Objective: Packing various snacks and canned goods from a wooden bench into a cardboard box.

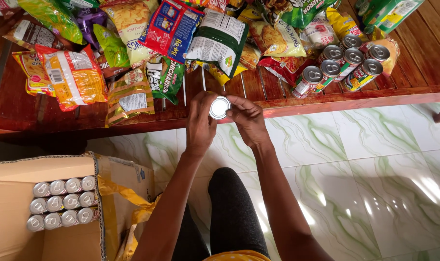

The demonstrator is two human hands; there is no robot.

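Left hand (201, 122) and right hand (248, 121) both closed around one can (220, 107), fingers wrapped on its sides, silver end facing up toward the camera. Held in the air just over the near edge of the worktop (326, 99), about midway along it, above the seam between wood and tiled floor (355, 159).

At the right end of the worktop, a cluster of cans (343, 65) lying on their sides, tops pointing toward the near edge, touching one another. Across the left and far parts of the worktop, a heap of snack bags (133, 43) in green, yellow, red and blue, overlapping; an orange bag (75, 77) near the left edge, a green carton (389, 12) at the far right corner.

On the floor at lower left, an open cardboard box (17, 212) with a dozen upright cans (63, 203) packed in three rows. Dark-clad knee (232, 203) between the forearms.
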